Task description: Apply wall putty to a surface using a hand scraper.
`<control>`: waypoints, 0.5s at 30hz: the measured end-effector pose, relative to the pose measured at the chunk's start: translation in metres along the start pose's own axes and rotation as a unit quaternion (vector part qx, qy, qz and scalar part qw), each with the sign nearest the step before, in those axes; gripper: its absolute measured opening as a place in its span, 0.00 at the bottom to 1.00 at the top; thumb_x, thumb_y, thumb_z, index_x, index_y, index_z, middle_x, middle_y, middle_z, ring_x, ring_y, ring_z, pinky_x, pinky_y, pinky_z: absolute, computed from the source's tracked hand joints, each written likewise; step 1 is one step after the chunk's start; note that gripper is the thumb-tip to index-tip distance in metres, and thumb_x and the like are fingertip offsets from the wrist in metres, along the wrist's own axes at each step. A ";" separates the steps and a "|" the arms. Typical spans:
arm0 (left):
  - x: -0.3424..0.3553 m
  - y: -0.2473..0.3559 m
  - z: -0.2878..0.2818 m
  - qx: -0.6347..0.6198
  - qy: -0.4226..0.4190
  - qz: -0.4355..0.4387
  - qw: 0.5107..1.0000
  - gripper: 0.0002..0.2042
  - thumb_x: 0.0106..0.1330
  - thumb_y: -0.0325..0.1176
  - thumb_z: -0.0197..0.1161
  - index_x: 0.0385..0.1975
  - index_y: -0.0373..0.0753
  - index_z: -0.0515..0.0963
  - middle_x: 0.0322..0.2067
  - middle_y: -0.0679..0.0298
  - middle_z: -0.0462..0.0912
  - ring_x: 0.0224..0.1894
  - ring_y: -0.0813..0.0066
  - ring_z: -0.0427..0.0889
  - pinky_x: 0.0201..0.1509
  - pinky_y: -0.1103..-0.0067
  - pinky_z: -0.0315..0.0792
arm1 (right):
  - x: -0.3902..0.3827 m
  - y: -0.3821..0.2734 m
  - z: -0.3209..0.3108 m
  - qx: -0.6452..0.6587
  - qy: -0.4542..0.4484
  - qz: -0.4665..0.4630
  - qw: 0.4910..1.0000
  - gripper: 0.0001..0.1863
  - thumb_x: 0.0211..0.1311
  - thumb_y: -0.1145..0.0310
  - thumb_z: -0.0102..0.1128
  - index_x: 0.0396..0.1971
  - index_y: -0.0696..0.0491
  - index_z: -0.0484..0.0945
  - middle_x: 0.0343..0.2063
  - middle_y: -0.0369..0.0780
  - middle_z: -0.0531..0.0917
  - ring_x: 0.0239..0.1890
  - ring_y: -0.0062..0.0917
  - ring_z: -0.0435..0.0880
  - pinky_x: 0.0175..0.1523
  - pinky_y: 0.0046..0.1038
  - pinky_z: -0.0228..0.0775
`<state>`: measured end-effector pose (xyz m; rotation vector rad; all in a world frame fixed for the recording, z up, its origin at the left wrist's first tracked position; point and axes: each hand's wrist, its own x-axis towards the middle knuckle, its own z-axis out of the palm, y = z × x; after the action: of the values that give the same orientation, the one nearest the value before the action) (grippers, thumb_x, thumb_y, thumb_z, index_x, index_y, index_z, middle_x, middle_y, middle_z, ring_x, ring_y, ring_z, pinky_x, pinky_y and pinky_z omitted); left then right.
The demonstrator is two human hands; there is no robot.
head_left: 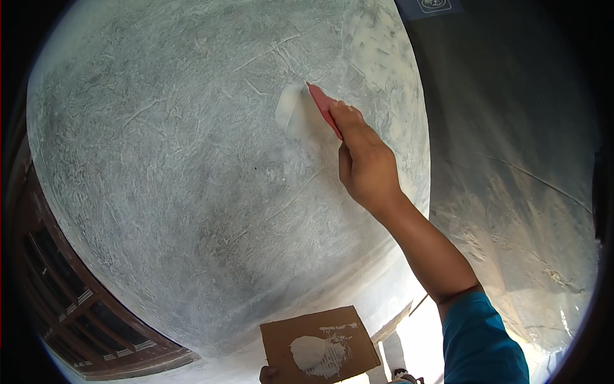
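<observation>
My right hand [369, 165] is closed around a thin pink-red plastic putty spreader [324, 110]. The spreader's edge lies against the rough, grey-white plastered wall [192, 153]. Just left of the blade, a smooth patch of fresh white putty [291, 107] shows on the wall. Low in the picture, my left hand [268, 375] grips the left corner of a brown cardboard piece [281, 333]; only a few fingers show. A round dollop of white putty [309, 353] sits on the cardboard, with smears to its right.
A brown-framed window with dark bars [83, 320] is set at the lower left. Along the right hangs a large dark grey sheet [511, 166], dusty lower down. A blue printed patch [435, 8] is at the top. Part of a foot [400, 372] shows below, beside bright ground.
</observation>
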<state>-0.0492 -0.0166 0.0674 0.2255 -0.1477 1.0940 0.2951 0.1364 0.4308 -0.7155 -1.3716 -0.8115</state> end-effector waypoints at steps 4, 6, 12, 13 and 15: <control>0.016 -0.012 0.024 0.071 0.016 0.012 0.997 0.32 0.60 0.40 0.58 0.64 0.31 0.68 0.59 0.47 0.76 0.58 0.47 0.76 0.63 0.51 0.71 | 0.032 0.015 0.024 -0.048 -0.041 0.024 0.998 0.30 0.59 0.84 0.51 0.64 0.54 0.70 0.59 0.47 0.78 0.60 0.41 0.78 0.61 0.36 0.75; 0.016 -0.012 0.024 0.124 0.042 0.054 0.990 0.32 0.60 0.40 0.58 0.64 0.31 0.69 0.59 0.47 0.76 0.59 0.46 0.76 0.63 0.51 0.71 | 0.006 -0.016 0.043 -0.099 -0.069 -0.066 0.991 0.30 0.57 0.81 0.52 0.64 0.60 0.69 0.61 0.52 0.75 0.62 0.43 0.77 0.63 0.35 0.73; 0.038 -0.041 0.080 0.101 0.513 0.234 0.819 0.32 0.59 0.40 0.58 0.65 0.31 0.68 0.60 0.47 0.75 0.59 0.47 0.76 0.63 0.51 0.72 | -0.072 -0.091 -0.018 0.136 -0.292 -0.059 0.945 0.25 0.64 0.75 0.53 0.60 0.68 0.70 0.56 0.58 0.78 0.61 0.45 0.78 0.63 0.38 0.75; 0.024 -0.019 0.040 0.053 0.217 0.115 0.968 0.32 0.59 0.40 0.58 0.65 0.31 0.68 0.60 0.47 0.76 0.59 0.47 0.76 0.62 0.52 0.72 | -0.054 -0.085 -0.021 0.111 -0.227 -0.062 0.966 0.24 0.63 0.76 0.52 0.60 0.67 0.70 0.56 0.57 0.78 0.61 0.44 0.79 0.63 0.38 0.75; 0.006 -0.002 -0.002 0.002 -0.106 -0.011 0.994 0.32 0.59 0.40 0.58 0.65 0.31 0.68 0.60 0.47 0.76 0.59 0.47 0.76 0.62 0.52 0.72 | -0.007 -0.055 -0.012 0.059 -0.101 -0.053 0.992 0.26 0.60 0.82 0.53 0.61 0.62 0.70 0.57 0.52 0.79 0.58 0.42 0.80 0.60 0.36 0.76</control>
<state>-0.0452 -0.0120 0.0668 0.3460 -0.3333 1.0460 0.2557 0.0964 0.4211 -0.6501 -1.6372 -0.7485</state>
